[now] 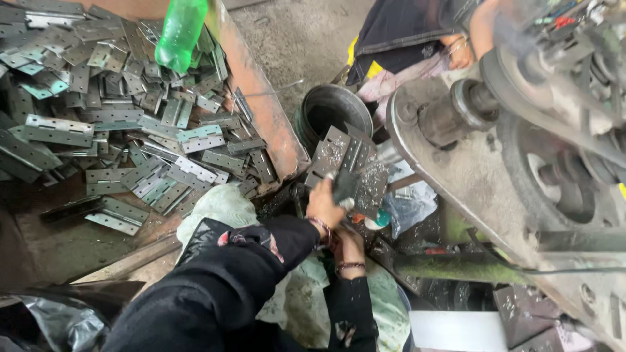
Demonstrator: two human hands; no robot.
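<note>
My left hand (324, 207) reaches forward from a black sleeve and grips a small dark metal hinge plate (343, 186) by its lower edge. Just beyond it lie several grey hinge plates (345, 153) dusted with metal shavings. My right hand (349, 250), with a bracelet at the wrist, sits lower, tucked under the left wrist. Its fingers are hidden, so what it holds cannot be seen.
A rusty tray (261, 98) at the left holds a big heap of hinges (124, 111); a green bottle (180, 32) hangs over it. A dark bucket (329, 109) stands ahead. A belt-driven machine (521, 150) fills the right. Another person (404, 39) crouches at the top.
</note>
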